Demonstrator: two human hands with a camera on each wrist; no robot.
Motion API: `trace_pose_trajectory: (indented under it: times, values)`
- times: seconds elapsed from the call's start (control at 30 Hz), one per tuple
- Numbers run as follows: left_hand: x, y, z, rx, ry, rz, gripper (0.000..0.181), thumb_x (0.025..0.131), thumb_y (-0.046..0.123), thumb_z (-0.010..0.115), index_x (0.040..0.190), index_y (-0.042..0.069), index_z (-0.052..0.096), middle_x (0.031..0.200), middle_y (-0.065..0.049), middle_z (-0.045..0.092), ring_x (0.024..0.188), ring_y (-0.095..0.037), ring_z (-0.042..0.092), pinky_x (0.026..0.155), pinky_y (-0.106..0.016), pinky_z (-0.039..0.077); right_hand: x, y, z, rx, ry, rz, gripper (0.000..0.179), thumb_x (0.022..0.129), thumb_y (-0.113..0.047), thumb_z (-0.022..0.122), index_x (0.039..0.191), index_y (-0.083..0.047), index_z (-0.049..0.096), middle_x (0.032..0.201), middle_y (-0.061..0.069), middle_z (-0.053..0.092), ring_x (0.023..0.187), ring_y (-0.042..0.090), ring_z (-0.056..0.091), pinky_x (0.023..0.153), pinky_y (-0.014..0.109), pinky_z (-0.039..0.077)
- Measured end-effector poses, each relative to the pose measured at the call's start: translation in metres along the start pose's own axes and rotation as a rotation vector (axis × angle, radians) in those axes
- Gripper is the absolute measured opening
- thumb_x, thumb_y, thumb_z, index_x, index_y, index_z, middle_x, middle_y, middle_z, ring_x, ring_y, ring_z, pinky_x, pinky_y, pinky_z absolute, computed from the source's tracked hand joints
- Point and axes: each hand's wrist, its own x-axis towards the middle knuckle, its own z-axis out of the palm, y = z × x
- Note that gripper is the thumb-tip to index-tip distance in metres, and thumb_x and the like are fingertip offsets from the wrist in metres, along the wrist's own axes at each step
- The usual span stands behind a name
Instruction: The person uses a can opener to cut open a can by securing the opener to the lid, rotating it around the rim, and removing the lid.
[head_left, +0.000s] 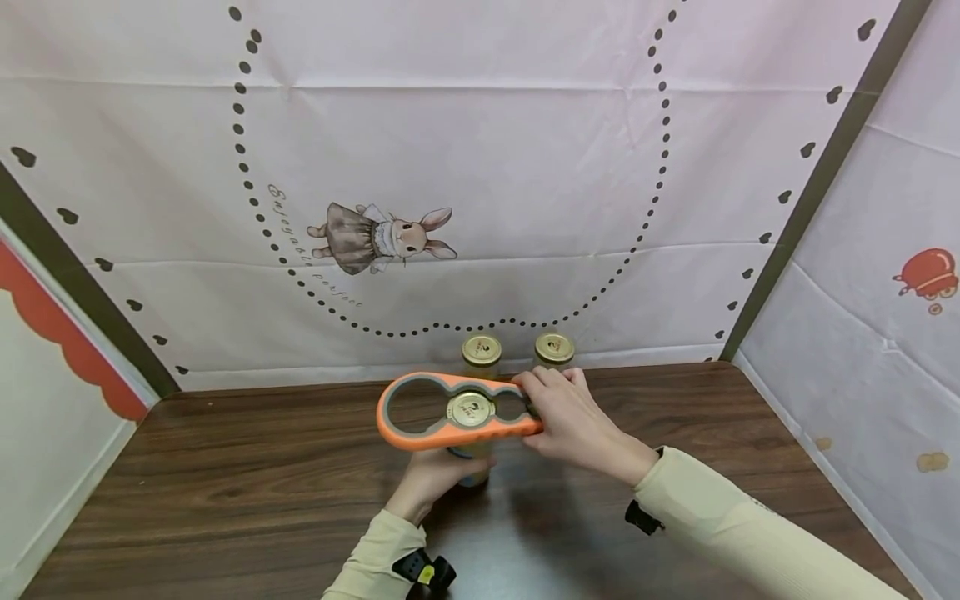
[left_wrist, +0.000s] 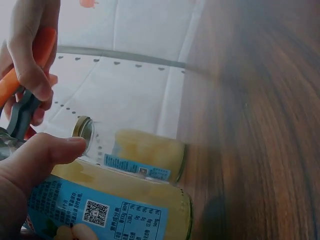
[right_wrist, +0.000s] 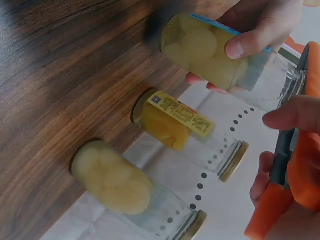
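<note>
My left hand [head_left: 435,479] grips a glass jar [right_wrist: 200,52] of pale fruit round its body. This jar has a blue label [left_wrist: 95,207] and a gold lid [head_left: 471,408], and it stands upright above the table in the head view. An orange and grey jar opener [head_left: 442,437] lies across the top, the lid showing within its middle opening. The right hand [head_left: 570,417] holds the opener by its right end, fingers curled round it. In the right wrist view, the opener's grey inner edge sits right at the jar's neck.
Behind stand two more gold-lidded jars, one with yellow fruit [right_wrist: 167,127] and a yellow label, the other with pale fruit [right_wrist: 112,177]. Both are near the table's back edge, close to a printed cloth wall [head_left: 525,167]. The dark wooden table [head_left: 247,475] runs below.
</note>
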Motion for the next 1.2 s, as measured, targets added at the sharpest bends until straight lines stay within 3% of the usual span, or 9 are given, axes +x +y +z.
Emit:
trace_pose_trajectory:
  times: [0.23,0.4,0.53,0.77,1.03,1.2]
  values:
    - [-0.002,0.003,0.006,0.093,0.041,-0.027,0.058,0.071,0.003,0.084,0.124,0.004,0.061,0.121,-0.009,0.063,0.112,-0.028,0.057,0.096,-0.047,0.044,-0.004,0.009,-0.005,-0.049,-0.066,0.022,0.055,0.066,-0.021,0.084,0.115,-0.009,0.061,0.095,-0.001,0.060,0.086,0.017,0.055,0.076,0.039,0.036]
    - [-0.004,0.004,0.006,0.114,0.046,-0.060,0.057,0.071,0.008,0.085,0.123,0.005,0.062,0.120,-0.010,0.062,0.110,-0.031,0.057,0.095,-0.050,0.044,-0.009,0.017,-0.006,-0.125,-0.069,0.040,0.041,0.066,-0.024,0.082,0.099,-0.012,0.062,0.077,-0.005,0.057,0.076,0.018,0.055,0.069,0.038,0.041]
    - [-0.006,0.005,0.006,0.110,0.015,-0.028,0.056,0.072,0.004,0.082,0.124,0.004,0.061,0.120,-0.012,0.062,0.111,-0.032,0.057,0.095,-0.050,0.044,-0.012,0.020,-0.005,-0.158,-0.062,0.015,0.031,0.066,-0.021,0.079,0.082,-0.015,0.053,0.062,-0.009,0.044,0.060,0.015,0.049,0.060,0.035,0.042]
    - [-0.004,0.003,0.006,0.105,-0.036,-0.025,0.056,0.070,0.002,0.081,0.123,0.004,0.062,0.118,-0.009,0.063,0.108,-0.028,0.059,0.094,-0.047,0.046,-0.013,0.024,-0.006,-0.140,-0.080,-0.033,0.032,0.068,-0.014,0.076,0.073,-0.016,0.045,0.055,-0.008,0.038,0.047,0.013,0.043,0.042,0.030,0.036]
    - [-0.004,-0.002,0.000,0.098,-0.136,-0.033,0.056,0.074,0.004,0.081,0.125,0.005,0.059,0.118,-0.009,0.061,0.107,-0.029,0.058,0.091,-0.047,0.047,-0.015,0.028,-0.006,-0.059,-0.086,-0.083,0.032,0.070,-0.012,0.075,0.073,-0.016,0.043,0.056,-0.009,0.037,0.046,0.009,0.040,0.043,0.027,0.035]
    - [-0.001,-0.004,-0.004,0.092,-0.225,0.052,0.058,0.076,0.001,0.078,0.129,0.003,0.057,0.124,-0.012,0.060,0.112,-0.030,0.056,0.095,-0.047,0.045,-0.015,0.031,-0.005,-0.042,-0.083,-0.120,0.032,0.072,-0.011,0.073,0.072,-0.016,0.042,0.056,-0.010,0.034,0.046,0.008,0.036,0.043,0.026,0.033]
